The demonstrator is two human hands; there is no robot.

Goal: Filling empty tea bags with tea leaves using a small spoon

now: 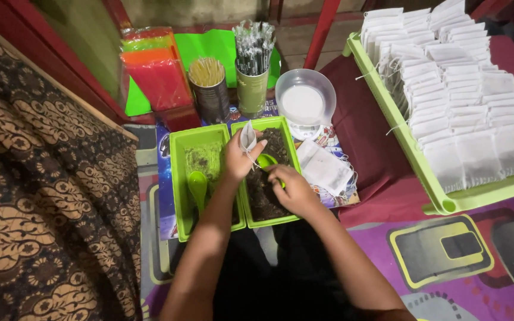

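Packets: we see flat orange and red packets [156, 68] standing far left.
Left hand [239, 157]: closed on a small white pouch [248, 137], held upright over the green trays.
Right hand [292, 189]: we grip a green spoon [267, 161] in the dark-filled tray [269, 178].
Big tray [441, 202]: rows of white pouches, right.

Home floor workspace: patterned mat [447, 255], fabric [43, 196]

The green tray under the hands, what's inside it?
The right-hand green tray holds dark, crumbly stuff and a green spoon held by the right hand. The left hand holds a small white bag above. The hands cover the middle.
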